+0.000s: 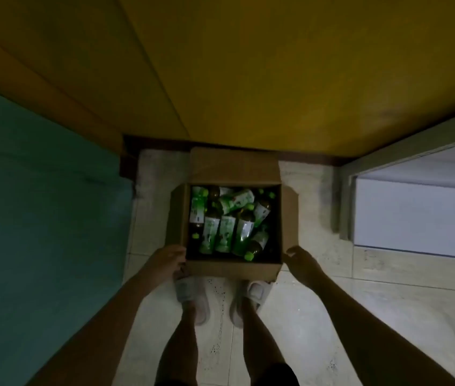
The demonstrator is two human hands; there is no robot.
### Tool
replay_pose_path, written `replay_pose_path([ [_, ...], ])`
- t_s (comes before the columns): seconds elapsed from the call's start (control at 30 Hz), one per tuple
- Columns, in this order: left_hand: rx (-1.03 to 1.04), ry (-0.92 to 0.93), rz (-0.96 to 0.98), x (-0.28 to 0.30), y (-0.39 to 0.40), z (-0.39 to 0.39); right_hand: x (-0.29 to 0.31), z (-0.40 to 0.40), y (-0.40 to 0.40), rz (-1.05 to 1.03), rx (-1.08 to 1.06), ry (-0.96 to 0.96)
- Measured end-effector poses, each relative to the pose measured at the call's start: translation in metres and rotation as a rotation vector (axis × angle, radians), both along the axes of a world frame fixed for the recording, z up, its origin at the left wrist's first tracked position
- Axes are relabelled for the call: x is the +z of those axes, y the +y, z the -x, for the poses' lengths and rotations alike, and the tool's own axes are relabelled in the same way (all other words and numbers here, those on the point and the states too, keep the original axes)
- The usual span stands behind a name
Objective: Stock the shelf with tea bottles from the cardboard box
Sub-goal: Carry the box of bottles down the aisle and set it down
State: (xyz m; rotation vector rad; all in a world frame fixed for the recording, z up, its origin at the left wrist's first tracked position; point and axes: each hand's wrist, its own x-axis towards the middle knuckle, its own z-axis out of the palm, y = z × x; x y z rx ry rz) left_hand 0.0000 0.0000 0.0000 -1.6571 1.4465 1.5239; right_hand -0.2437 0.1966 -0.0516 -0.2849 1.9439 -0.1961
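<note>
An open cardboard box (pixel 232 267) sits low in front of me, its near wall over the toes of my slippers. Several green-labelled tea bottles (pixel 225 232) lie jumbled inside, most on their sides, with green caps. My left hand (pixel 169 260) grips the box's near left corner, fingers curled over the edge. At the near right corner, beside the side flap, is my right hand (pixel 303 261); its fingers are loosely bent and I cannot tell whether it touches the cardboard. The light is dim.
A white surface in a grey frame (pixel 416 218) lies to the right of the box. A teal panel (pixel 39 204) fills the left side and a yellow panel (pixel 248 79) stands behind the box. My legs and pale slippers (pixel 193 299) stand on light floor tiles.
</note>
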Motion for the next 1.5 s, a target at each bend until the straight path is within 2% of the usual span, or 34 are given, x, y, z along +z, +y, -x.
replay_pose_path([
  [0.13,0.025,-0.074,0.138,-0.132,-0.029,-0.009,-0.124,0.029,-0.008,-0.046,-0.105,0.09],
  [0.23,0.068,-0.129,0.161,-0.221,-0.047,-0.014,-0.206,0.043,-0.012,-0.057,-0.156,0.135],
  [0.37,0.088,-0.142,0.121,-0.301,-0.07,-0.001,-0.282,0.052,-0.024,0.045,-0.296,0.019],
  [0.43,0.094,-0.162,0.103,-0.329,-0.079,0.004,-0.306,0.053,-0.026,0.088,-0.331,-0.021],
  [0.53,-0.047,-0.199,0.121,-0.353,-0.09,0.009,-0.321,0.055,-0.026,0.039,-0.185,0.029],
  [0.7,-0.149,-0.143,0.083,-0.347,-0.101,0.011,-0.31,0.061,-0.03,-0.018,-0.168,0.024],
  [0.87,-0.235,-0.157,0.067,-0.304,-0.108,0.007,-0.267,0.063,-0.029,-0.017,-0.111,-0.014],
  [1.0,-0.228,-0.176,0.061,-0.236,-0.103,-0.004,-0.189,0.054,-0.02,-0.002,-0.111,-0.027],
  [1.17,-0.285,-0.12,0.056,-0.094,-0.108,-0.013,-0.025,0.039,0.004,0.04,-0.139,-0.033],
  [1.37,-0.466,0.036,0.136,0.127,-0.09,-0.006,0.204,-0.003,0.062,0.093,-0.231,0.074],
  [1.43,-0.537,0.109,0.144,0.197,-0.072,-0.005,0.264,-0.032,0.087,0.095,-0.273,0.119],
  [1.5,-0.591,0.15,0.145,0.239,-0.057,-0.014,0.31,-0.066,0.113,0.091,-0.32,0.146],
])
